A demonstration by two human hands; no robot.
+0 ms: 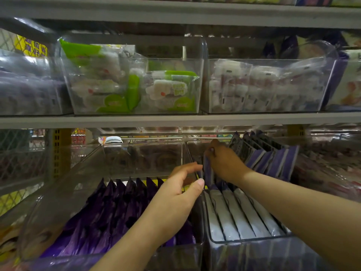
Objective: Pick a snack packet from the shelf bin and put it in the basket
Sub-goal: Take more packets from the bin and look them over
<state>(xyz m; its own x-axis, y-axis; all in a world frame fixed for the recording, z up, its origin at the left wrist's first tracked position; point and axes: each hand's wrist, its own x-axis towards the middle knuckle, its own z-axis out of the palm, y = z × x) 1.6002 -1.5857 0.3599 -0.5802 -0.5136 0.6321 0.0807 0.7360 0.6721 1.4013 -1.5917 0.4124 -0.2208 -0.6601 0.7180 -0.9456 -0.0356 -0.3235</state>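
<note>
Purple snack packet (207,173), half hidden by the right hand (222,163) pinching its top, stands in the clear bin (254,238); left hand (175,196) shows fingers loosely spread.

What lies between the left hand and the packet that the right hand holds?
Head view: only the clear bin wall separates the left hand from the packet in the right hand.
</note>
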